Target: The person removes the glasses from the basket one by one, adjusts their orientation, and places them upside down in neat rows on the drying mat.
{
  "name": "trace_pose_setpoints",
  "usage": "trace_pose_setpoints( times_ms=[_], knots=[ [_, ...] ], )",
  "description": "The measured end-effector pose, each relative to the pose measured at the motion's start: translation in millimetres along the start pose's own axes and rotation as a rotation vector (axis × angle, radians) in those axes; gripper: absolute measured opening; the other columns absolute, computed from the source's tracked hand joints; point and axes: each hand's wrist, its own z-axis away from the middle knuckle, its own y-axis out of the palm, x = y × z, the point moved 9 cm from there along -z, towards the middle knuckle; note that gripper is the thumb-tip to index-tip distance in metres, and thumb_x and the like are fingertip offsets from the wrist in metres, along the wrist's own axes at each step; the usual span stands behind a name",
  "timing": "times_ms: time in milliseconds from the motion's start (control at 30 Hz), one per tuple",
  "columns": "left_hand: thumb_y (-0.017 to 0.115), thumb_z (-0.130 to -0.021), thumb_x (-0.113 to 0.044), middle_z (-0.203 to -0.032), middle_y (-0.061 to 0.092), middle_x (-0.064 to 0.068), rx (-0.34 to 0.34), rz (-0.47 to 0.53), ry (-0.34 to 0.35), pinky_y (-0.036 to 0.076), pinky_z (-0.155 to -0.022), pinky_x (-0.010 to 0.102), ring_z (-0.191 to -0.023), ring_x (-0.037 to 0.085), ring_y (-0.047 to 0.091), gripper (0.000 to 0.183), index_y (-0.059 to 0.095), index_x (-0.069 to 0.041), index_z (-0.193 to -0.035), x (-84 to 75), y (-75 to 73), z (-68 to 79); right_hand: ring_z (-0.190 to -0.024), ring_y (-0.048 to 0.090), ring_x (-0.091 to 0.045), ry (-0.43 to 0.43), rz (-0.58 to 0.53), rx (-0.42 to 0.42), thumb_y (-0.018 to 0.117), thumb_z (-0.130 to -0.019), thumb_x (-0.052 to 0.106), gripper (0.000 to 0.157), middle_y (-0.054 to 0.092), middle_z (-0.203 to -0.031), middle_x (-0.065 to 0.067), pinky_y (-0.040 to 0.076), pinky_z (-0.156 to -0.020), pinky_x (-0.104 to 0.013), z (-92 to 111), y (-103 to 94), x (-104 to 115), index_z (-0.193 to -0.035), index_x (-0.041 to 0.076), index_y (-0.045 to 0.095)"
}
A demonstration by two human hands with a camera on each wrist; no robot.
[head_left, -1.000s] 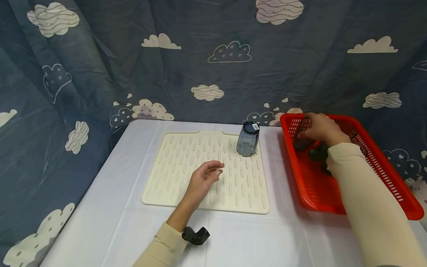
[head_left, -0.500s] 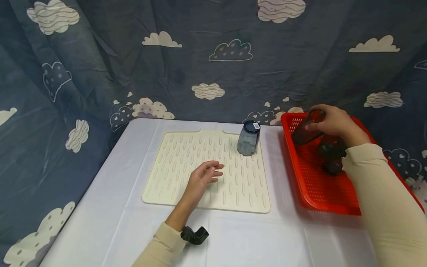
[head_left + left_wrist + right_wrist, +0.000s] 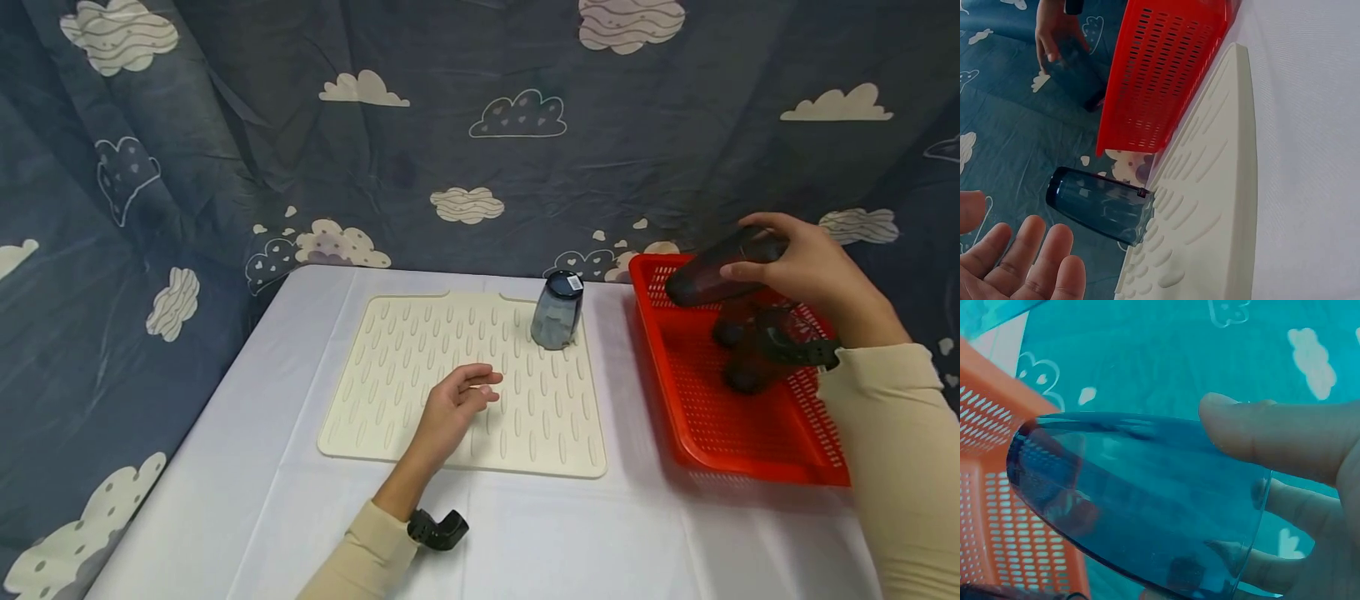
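Over the back of the red basket (image 3: 678,417), my right hand (image 3: 825,271) grips a dark tinted drinking glass (image 3: 708,271) near its rim. The glass is tilted, its base pointing left; in the right wrist view thumb and fingers wrap the rim end of the glass (image 3: 1141,500). A second blue-tinted glass (image 3: 557,312) stands upside down at the back right of the cream drying mat (image 3: 450,400). My left hand (image 3: 453,408) hovers above the mat with relaxed fingers, holding nothing. In the left wrist view, its fingers (image 3: 1029,256) are near the standing glass (image 3: 1100,203).
More dark glasses (image 3: 746,367) lie inside the basket, partly hidden by the right wrist. A white cloth (image 3: 525,533) covers the table. Behind it hangs a dark curtain (image 3: 420,167) with a cloud print.
My right hand has lifted the tinted glass up from the basket's floor and moved to the right with it. The left hand has barely moved.
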Motion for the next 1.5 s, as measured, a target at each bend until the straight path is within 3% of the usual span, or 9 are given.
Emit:
trace_pose_setpoints(
  times_ms=[133,300,400,533,667,800,900,1133,1500],
  knots=[
    [0.055,-0.099,-0.008,-0.131,0.064,0.015,-0.004,0.008,-0.002,0.051,-0.088,0.018,-0.110,0.032,0.067,0.037,0.055,-0.012,-0.136,1.9,-0.8,-0.5,-0.115,0.047,-0.052,-0.021,-0.014,-0.012,0.069,-0.089,0.049,0.090,0.038,-0.146,-0.033,0.043,-0.093,-0.074,6,-3.1,7,-0.158,0.015,0.023],
    [0.055,-0.099,-0.008,-0.130,0.065,0.014,0.003,0.025,-0.010,0.053,-0.087,0.019,-0.108,0.030,0.068,0.037,0.055,-0.011,-0.135,3.0,-1.2,-0.8,-0.107,0.053,-0.046,-0.054,-0.035,-0.044,0.071,-0.088,0.047,0.087,0.039,-0.147,-0.031,0.048,-0.087,-0.070,18,-6.6,20,-0.158,0.020,0.026],
    [0.054,-0.101,-0.012,-0.129,0.065,0.015,0.001,0.068,-0.024,0.055,-0.089,0.025,-0.106,0.026,0.069,0.034,0.055,-0.009,-0.135,3.6,-2.4,-1.2,-0.100,0.057,-0.032,-0.071,-0.038,-0.072,0.072,-0.087,0.046,0.084,0.043,-0.145,-0.027,0.058,-0.075,-0.048,27,-7.9,32,-0.157,0.025,0.029],
    [0.052,-0.102,-0.015,-0.129,0.065,0.016,-0.006,0.121,-0.052,0.056,-0.089,0.030,-0.102,0.020,0.070,0.033,0.055,-0.008,-0.134,4.9,-4.3,-1.7,-0.100,0.056,-0.026,-0.086,-0.060,-0.102,0.075,-0.087,0.043,0.081,0.049,-0.139,-0.023,0.046,-0.065,-0.022,39,-5.1,49,-0.155,0.032,0.032],
    [0.052,-0.102,-0.016,-0.130,0.065,0.016,0.000,0.129,-0.060,0.056,-0.089,0.029,-0.104,0.020,0.070,0.032,0.055,-0.008,-0.133,4.9,-4.3,-1.7,-0.118,0.051,-0.041,-0.115,-0.087,-0.119,0.075,-0.087,0.039,0.081,0.049,-0.142,-0.023,0.047,-0.072,-0.030,49,1.0,67,-0.155,0.031,0.032],
    [0.053,-0.102,-0.016,-0.130,0.065,0.016,0.000,0.121,-0.049,0.056,-0.090,0.030,-0.104,0.022,0.070,0.033,0.055,-0.008,-0.133,2.6,-4.6,-1.2,-0.111,0.056,-0.029,-0.141,-0.111,-0.134,0.077,-0.086,0.038,0.080,0.052,-0.140,-0.019,0.049,-0.073,-0.027,59,11.8,82,-0.153,0.032,0.035],
    [0.053,-0.102,-0.016,-0.130,0.065,0.015,-0.004,0.118,-0.042,0.056,-0.090,0.031,-0.102,0.019,0.070,0.033,0.055,-0.008,-0.133,1.1,-5.2,-0.8,-0.101,0.056,-0.018,-0.170,-0.139,-0.141,0.078,-0.085,0.036,0.079,0.055,-0.137,-0.015,0.048,-0.068,-0.015,66,22.5,95,-0.152,0.032,0.037],
    [0.053,-0.101,-0.018,-0.130,0.065,0.016,-0.003,0.140,-0.055,0.055,-0.089,0.028,-0.098,0.011,0.069,0.033,0.055,-0.008,-0.133,2.0,-4.4,0.2,-0.118,0.058,-0.033,-0.247,-0.221,-0.137,0.080,-0.084,0.027,0.077,0.048,-0.147,-0.010,0.046,-0.071,-0.006,80,46.2,122,-0.149,0.030,0.041],
    [0.053,-0.101,-0.018,-0.138,0.060,0.016,0.011,0.162,-0.049,0.056,-0.092,0.033,-0.099,0.015,0.070,0.038,0.051,-0.008,-0.138,0.2,-4.6,-1.8,-0.113,0.060,-0.032,-0.343,-0.424,-0.044,0.080,-0.083,0.012,0.073,0.051,-0.140,-0.011,0.055,-0.076,-0.013,93,92.3,147,-0.146,0.021,0.046]
  ],
)
